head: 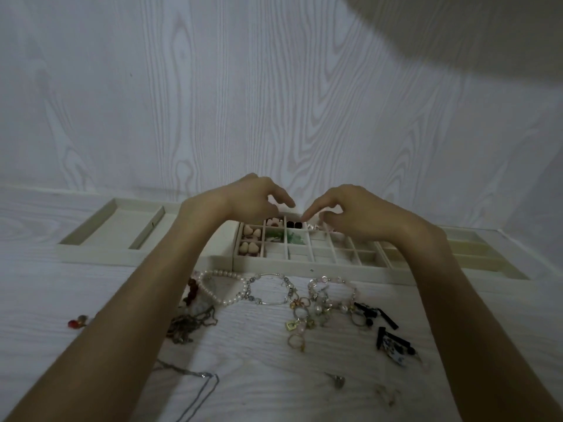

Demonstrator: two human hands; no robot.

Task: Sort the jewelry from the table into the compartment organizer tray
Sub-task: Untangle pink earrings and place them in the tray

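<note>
Both hands hovered over the far rows of the compartment organizer tray (307, 263), a cream, velvety box cut into small square cells, its long axis running left to right across the pale wood-grain surface (274, 376). The left hand (259, 199) was loosely curled, forefinger and thumb bent toward each other, and no item showed between them. The right hand (344, 214) had its forefinger pointing down-left toward the cells, the other fingers curled; whether they pinched something small I could not tell (a pale glint sat just under them).

Below the left hand, the cells held pink heart-shaped pieces (251, 240), matte and rounded. Between the two hands lay a flower-shaped piece (272, 222), two dark red cubes (294, 224) and green translucent bits (289, 236). The cells beneath the right wrist looked bare.

Nearer the person than both hands, between the forearms, the loose jewelry was spread on the surface: a pearl bracelet (225, 287) in a glossy loop, a thin silver bangle (271, 289) with beaded charms, a pink beaded bracelet (332, 287), several gold rings (300, 318), and black stick-shaped earrings (382, 321) lying at slants. A tangled dull chain (192, 324) lay beside the left forearm, and a fine silver chain (198, 382) trailed toward the near edge.

Outside the left forearm sat a red bead earring (76, 321).
</note>
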